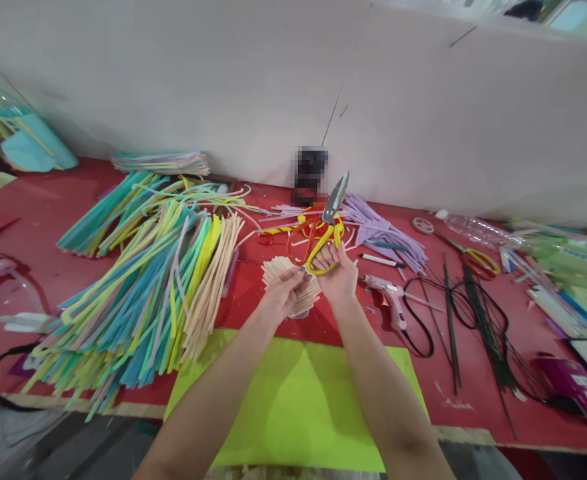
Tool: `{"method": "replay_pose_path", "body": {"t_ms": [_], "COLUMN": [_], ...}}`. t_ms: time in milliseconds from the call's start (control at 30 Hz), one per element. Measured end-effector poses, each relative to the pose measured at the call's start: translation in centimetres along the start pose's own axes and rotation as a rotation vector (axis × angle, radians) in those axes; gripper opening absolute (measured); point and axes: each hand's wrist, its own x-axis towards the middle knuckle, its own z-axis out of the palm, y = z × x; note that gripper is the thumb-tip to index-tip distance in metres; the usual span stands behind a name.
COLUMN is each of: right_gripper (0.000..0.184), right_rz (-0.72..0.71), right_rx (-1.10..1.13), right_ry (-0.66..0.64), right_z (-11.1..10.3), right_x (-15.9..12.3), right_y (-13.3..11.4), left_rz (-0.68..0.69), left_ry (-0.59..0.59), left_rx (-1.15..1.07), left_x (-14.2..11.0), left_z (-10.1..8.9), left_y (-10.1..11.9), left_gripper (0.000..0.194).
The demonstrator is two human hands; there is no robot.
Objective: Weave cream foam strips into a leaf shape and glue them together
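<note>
The scissors are held in the right hand, with its fingers curled at the yellow handle loop; the blades are pointed up, toward the wall. The left hand is placed just beside the right, its thumb and fingers held close together; whether anything is pinched between them cannot be told. Under the 2 hands, short pale stems are laid in a bunch on the red desk. To the left, a large heap of coloured stems is spread; beyond the hands, to the right, purple stems are bunched. A pen, a pink glue gun and a 2nd pair of scissors are set to the right. Below the forearms, a lime sheet is laid.
</note>
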Motion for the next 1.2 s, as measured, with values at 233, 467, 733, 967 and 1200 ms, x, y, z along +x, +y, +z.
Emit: {"method": "replay_pose_path", "body": {"t_ms": [233, 467, 733, 967, 1200], "right_gripper": [0.046, 0.044, 0.044, 0.044, 0.052], "right_rz": [-0.011, -0.042, -0.021, 0.018, 0.003], "right_rx": [-0.046, -0.052, -0.105, -0.081, -0.142], "right_ry": [0.039, 0.008, -0.027, -0.003, -0.012], "right_z": [-0.1, -0.9, -0.7, -0.8, -0.8], "right_x": [0.1, 0.3, 0.2, 0.2, 0.9], "right_y": [-0.3, -0.5, -0.2, -0.1, -2.7], "left_rz": [0.054, 0.266, 0.581, 0.503, 0.203], "left_ry": [-0.006, 0.026, 0.071, 0.046, -0.115], "left_rx": [0.044, 0.182, 0.406, 0.365, 0.37], "left_x": [-0.3, -0.1, -1.3, -1.1, -0.7], "left_z": [0.3, 0.5, 0.6, 0.6, 0.9], "left_y": [0.2, 0.6, 1.7, 1.6, 0.2], "left_gripper": [0.009, 0.014, 0.015, 0.014, 0.026]}}
